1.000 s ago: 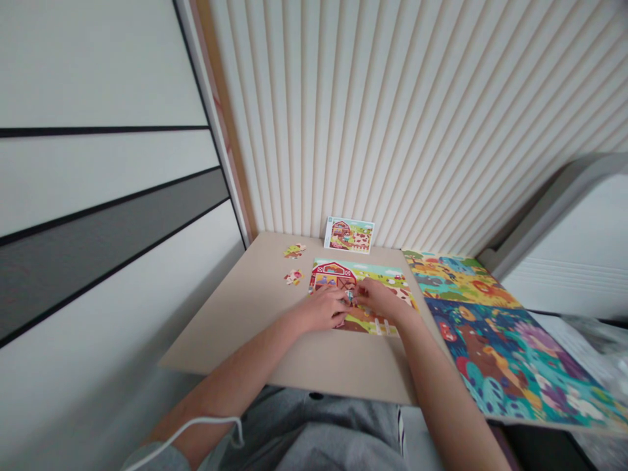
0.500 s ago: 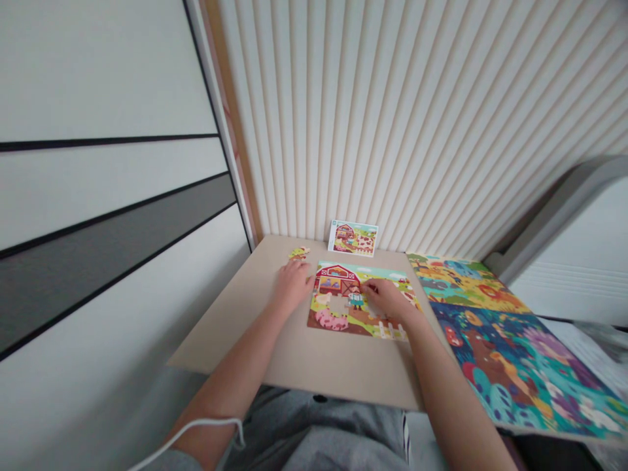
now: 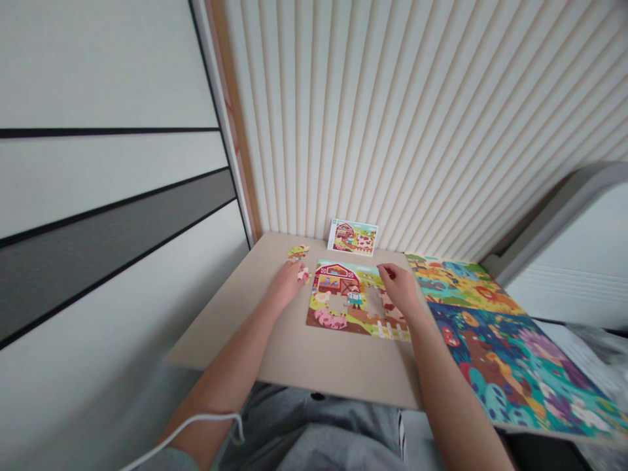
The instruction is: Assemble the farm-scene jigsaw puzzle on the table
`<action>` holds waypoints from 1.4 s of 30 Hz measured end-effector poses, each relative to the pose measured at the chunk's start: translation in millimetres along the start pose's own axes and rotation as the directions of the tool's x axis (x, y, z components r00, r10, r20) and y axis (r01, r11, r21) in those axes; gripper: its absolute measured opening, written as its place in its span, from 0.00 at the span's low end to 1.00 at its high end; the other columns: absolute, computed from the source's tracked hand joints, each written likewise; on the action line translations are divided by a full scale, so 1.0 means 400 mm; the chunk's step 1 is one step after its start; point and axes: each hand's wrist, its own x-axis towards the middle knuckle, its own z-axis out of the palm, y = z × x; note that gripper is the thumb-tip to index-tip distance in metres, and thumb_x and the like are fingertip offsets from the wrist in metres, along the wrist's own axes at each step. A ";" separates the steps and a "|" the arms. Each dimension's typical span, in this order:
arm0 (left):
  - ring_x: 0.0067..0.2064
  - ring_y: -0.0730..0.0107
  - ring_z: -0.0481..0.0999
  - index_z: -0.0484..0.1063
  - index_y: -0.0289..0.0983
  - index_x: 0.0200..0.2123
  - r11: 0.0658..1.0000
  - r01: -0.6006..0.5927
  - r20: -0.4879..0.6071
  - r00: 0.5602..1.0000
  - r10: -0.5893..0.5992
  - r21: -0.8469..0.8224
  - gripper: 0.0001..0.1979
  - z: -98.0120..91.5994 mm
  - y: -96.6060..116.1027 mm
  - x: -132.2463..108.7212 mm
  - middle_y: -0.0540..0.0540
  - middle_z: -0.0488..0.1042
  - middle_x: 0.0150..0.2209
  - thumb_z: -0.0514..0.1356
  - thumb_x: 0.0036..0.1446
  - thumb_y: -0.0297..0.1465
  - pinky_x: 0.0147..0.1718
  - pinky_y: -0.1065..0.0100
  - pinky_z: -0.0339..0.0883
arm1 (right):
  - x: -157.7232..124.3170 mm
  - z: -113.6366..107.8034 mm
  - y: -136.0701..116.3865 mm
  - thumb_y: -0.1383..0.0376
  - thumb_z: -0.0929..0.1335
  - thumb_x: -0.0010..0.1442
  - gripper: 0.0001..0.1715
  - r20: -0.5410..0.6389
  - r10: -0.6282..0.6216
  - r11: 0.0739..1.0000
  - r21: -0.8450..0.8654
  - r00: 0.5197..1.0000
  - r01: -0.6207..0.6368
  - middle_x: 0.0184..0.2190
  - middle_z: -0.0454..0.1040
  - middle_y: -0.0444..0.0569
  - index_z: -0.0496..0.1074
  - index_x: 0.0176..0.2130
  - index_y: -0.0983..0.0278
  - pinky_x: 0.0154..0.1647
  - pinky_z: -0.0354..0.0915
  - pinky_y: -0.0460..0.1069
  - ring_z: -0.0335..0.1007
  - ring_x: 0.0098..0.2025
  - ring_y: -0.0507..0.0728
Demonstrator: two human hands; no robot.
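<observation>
A farm jigsaw puzzle (image 3: 338, 267) lies on the beige board, showing a red barn, a farmer and a pink pig. Gaps in it show the board, one left of the farmer and one beside the brown-spotted cow. My left hand (image 3: 285, 282) is just left of the puzzle, its fingers closed on a pink puzzle piece (image 3: 303, 275). Loose puzzle pieces (image 3: 297, 252) lie just beyond that hand. Over the puzzle's upper right part is my right hand (image 3: 400, 285), fingertips drawn together; whether anything is between them I cannot make out.
A picture card (image 3: 352, 237) of the same farm scene leans at the back of the beige board (image 3: 338, 366). To the right lie an animal picture puzzle (image 3: 466, 281) and a dark forest one (image 3: 520, 373). A white pleated curtain (image 3: 343, 118) rises behind. A white cable (image 3: 196, 418) crosses my left forearm.
My right hand has moved up and right, from beside the farmer to the puzzle's upper right. A pink piece now shows at my left hand's fingers, which have drawn slightly closer to me.
</observation>
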 end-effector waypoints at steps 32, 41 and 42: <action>0.56 0.58 0.72 0.69 0.41 0.56 0.818 -0.559 -0.034 0.827 0.561 -0.137 0.18 0.084 0.132 -0.058 0.42 0.74 0.53 0.57 0.63 0.27 0.58 0.54 0.66 | 0.002 -0.007 0.072 0.60 0.72 0.56 0.24 0.344 0.183 0.952 0.173 0.921 -0.253 0.25 0.77 0.46 0.74 0.51 0.66 0.20 0.59 0.42 0.66 0.21 0.50; 0.52 0.60 0.73 0.71 0.40 0.51 0.804 -0.590 0.090 0.799 0.595 -0.073 0.13 0.100 0.128 -0.062 0.42 0.75 0.49 0.57 0.63 0.29 0.54 0.59 0.67 | -0.013 0.001 0.055 0.62 0.76 0.53 0.15 0.372 0.286 0.941 0.066 0.883 -0.332 0.23 0.78 0.47 0.75 0.39 0.65 0.18 0.60 0.42 0.67 0.18 0.50; 0.52 0.60 0.73 0.72 0.40 0.50 0.803 -0.592 0.098 0.797 0.596 -0.067 0.13 0.100 0.127 -0.062 0.43 0.75 0.49 0.57 0.63 0.29 0.54 0.59 0.67 | -0.016 0.001 0.051 0.62 0.77 0.52 0.15 0.365 0.291 0.944 0.038 0.884 -0.326 0.23 0.78 0.47 0.75 0.38 0.65 0.18 0.60 0.42 0.67 0.18 0.50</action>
